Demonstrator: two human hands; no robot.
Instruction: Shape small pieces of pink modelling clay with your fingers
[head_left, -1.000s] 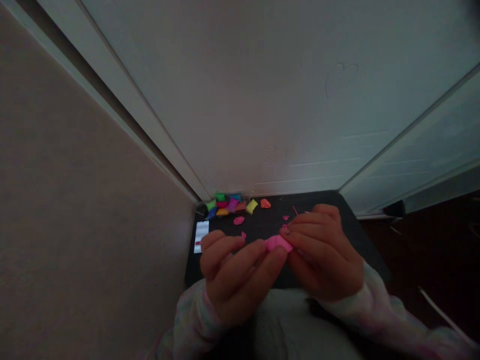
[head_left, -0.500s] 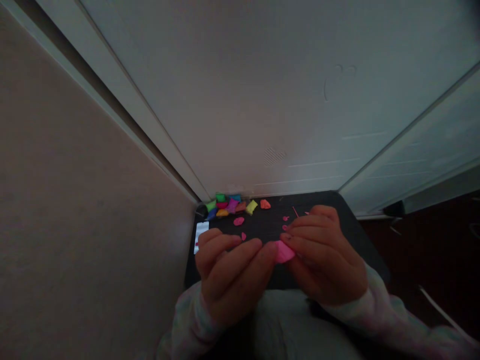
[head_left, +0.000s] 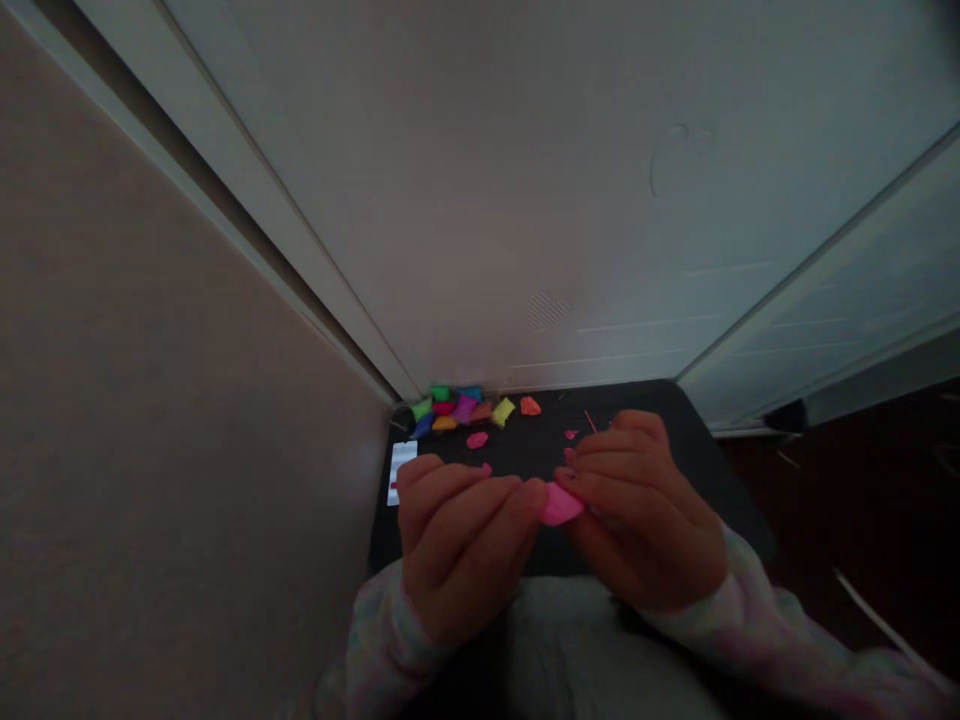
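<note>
A bright pink lump of modelling clay (head_left: 562, 505) is pinched between my two hands above the near part of the dark table. My left hand (head_left: 465, 545) grips its left end between thumb and index finger. From the other side, the fingertips of my right hand (head_left: 649, 510) hold it, with the thumb partly hidden beneath. On the table beyond my hands lie a flat pink clay piece (head_left: 477, 440) and smaller pink bits (head_left: 571, 435). A thin pink stick (head_left: 590, 422) rests near my right fingers.
Colourful clay packets (head_left: 457, 408) sit in a cluster at the table's far left, beside a yellow packet (head_left: 502, 412) and an orange lump (head_left: 530, 406). A phone (head_left: 403, 472) with a lit screen lies on the left of the dark table (head_left: 517, 455). White panels stand behind.
My left thumb and fingers have drawn back a little to the left along the pink clay, showing more of its front side. The right hand stays nearly in place.
</note>
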